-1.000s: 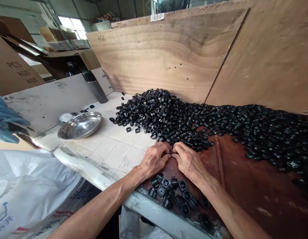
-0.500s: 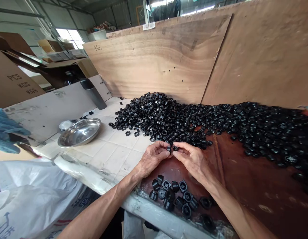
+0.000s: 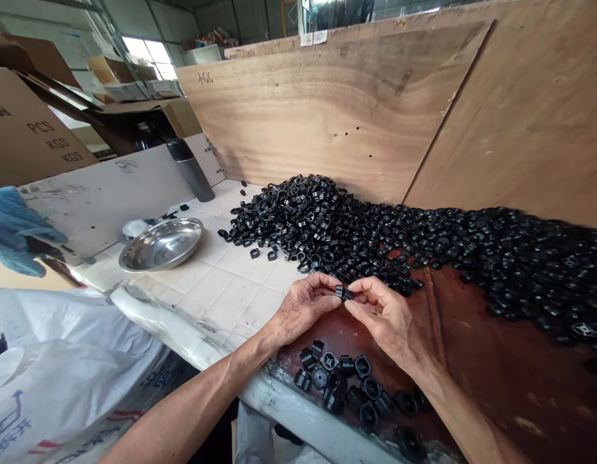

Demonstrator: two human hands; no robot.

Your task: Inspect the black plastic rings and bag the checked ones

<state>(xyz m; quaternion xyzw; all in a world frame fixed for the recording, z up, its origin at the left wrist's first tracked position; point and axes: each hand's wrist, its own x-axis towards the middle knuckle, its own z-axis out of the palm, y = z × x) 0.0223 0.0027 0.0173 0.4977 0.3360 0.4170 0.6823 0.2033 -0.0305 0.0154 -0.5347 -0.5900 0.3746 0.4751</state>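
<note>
Both hands meet over the near edge of the part heap. My left hand [image 3: 312,301] pinches a black plastic ring [image 3: 340,292] between thumb and fingertips. Against its right side, my right hand [image 3: 381,314] pinches a small black plastic part, mostly hidden by the fingers. The two pieces touch and look joined in one line; how deep one sits in the other I cannot tell. Below the hands lies a loose group of black plastic fittings [image 3: 362,366], some with a spoked face turned up. Behind the hands rises a heap of black rings [image 3: 298,216].
A second heap of black parts [image 3: 530,264] spreads right along the wooden board [image 3: 327,109]. To the left are a steel bowl [image 3: 165,248], a dark bottle [image 3: 192,171] and a blue glove [image 3: 20,225]. The table's near edge [image 3: 182,341] is wrapped in plastic.
The ring and the small part, apart before, are now together between my fingertips. The whole view has shifted slightly, so the scene sits farther right.
</note>
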